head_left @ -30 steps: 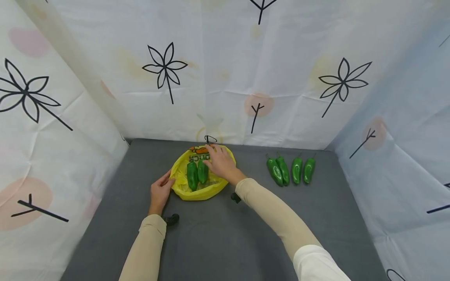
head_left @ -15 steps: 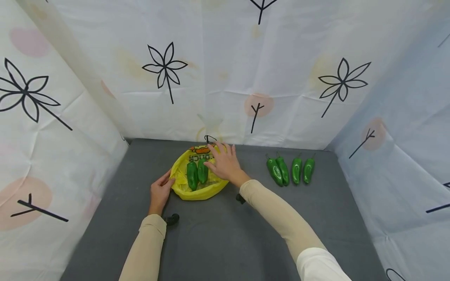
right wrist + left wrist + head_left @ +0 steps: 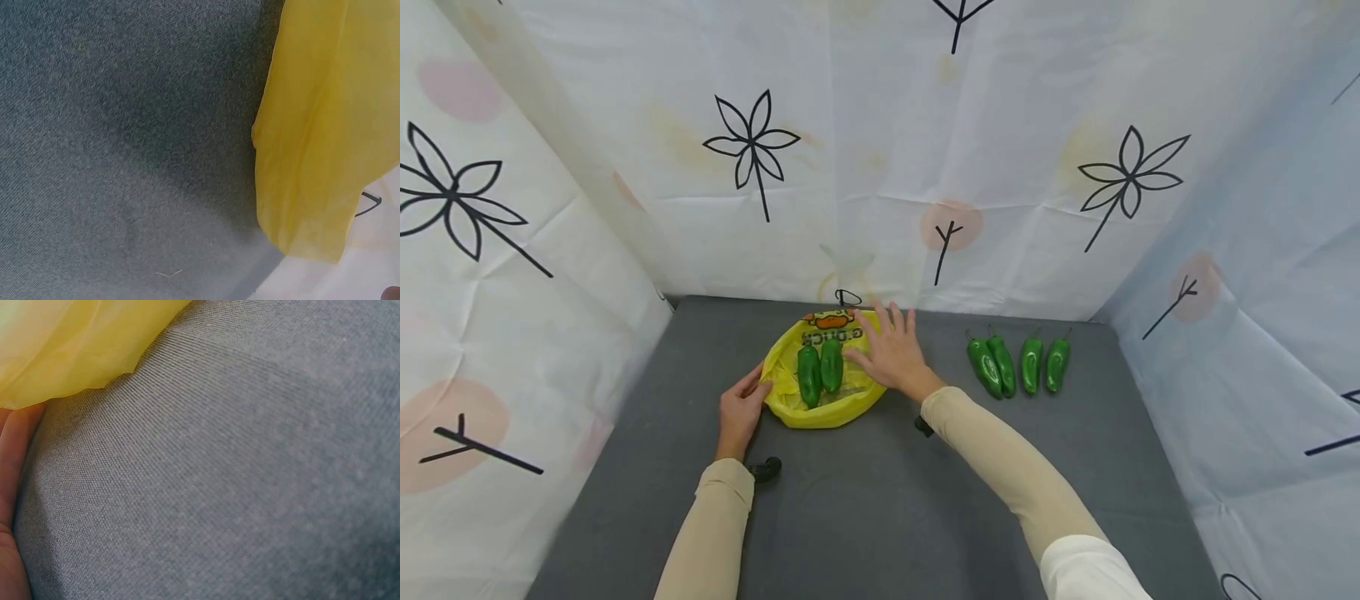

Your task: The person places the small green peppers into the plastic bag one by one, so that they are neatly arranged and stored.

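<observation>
A yellow plastic bag lies spread like a shallow bowl on the grey table, its rim raised all round. Inside it, two green chili peppers lie side by side, left of its middle. My left hand pinches the rim at the left, thumb over the edge and fingers outside; the left wrist view catches part of those fingers under the yellow film. Over the bag's right side, my right hand has its fingers spread, holding nothing. The right wrist view shows mostly the bag's outer wall.
Several green chili peppers with stems lie in a loose row on the table at the right. A white patterned cloth hangs behind the grey table and along both sides. Black wrist devices show beside the forearms.
My right hand has drawn away to the right, from beside the two chili peppers to the bag's right rim, its fingers spreading wider. The left hand stays at the left rim.
</observation>
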The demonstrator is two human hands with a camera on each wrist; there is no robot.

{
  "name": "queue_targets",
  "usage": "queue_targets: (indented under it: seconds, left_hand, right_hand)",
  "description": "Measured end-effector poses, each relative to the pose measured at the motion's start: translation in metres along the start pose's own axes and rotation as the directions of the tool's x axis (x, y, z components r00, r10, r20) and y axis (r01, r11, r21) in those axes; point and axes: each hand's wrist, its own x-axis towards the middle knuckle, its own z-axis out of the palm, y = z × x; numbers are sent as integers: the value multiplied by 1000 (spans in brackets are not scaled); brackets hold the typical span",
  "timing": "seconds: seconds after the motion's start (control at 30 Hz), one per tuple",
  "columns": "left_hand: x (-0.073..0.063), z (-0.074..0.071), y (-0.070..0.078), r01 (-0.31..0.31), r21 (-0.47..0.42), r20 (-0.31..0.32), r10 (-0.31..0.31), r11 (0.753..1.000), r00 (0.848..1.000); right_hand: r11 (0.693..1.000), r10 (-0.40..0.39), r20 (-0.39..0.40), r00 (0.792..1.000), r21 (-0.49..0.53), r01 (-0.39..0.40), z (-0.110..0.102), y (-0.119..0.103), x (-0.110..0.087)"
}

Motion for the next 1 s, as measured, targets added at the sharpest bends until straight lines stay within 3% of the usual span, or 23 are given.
queue_targets:
  seconds: [0.53,0.7,1.0]
  left_hand:
    - [0,0,1,-11,21,-11,11,1000,1000]
    - [0,1,0,-13,15,-11,13,1000,1000]
    - [0,1,-2,-12,14,-11,13,1000,1000]
  right_hand:
    - [997,58,-2,998,60,-58,1,26,-11]
    - [997,73,11,997,37,-74,5,35,-14]
    - [999,48,24,999,19,-49,13,51,-25]
